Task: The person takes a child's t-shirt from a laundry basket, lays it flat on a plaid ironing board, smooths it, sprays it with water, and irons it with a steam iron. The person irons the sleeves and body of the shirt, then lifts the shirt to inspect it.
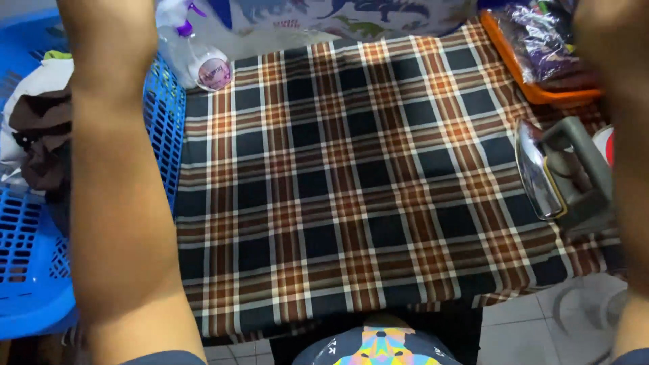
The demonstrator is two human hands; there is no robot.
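Both my arms are raised toward the top of the view, and both hands are cut off above the frame edge. My left forearm (pixel 115 176) crosses in front of the blue basket; my right forearm (pixel 634 169) runs down the right edge. Between them a plaid cloth (pixel 351 169) in black, brown and white lies spread flat over a low surface. An electric iron (pixel 558 172) stands tilted on the cloth's right side, its shiny soleplate facing left. Whether either hand holds anything is hidden.
A blue plastic laundry basket (pixel 165 115) with white and brown clothes stands at the left. A clear spray bottle (pixel 203 57) lies beyond the cloth's far left corner. An orange tray (pixel 534 91) with purple packets sits at the far right. Grey floor tiles (pixel 520 331) show at bottom right.
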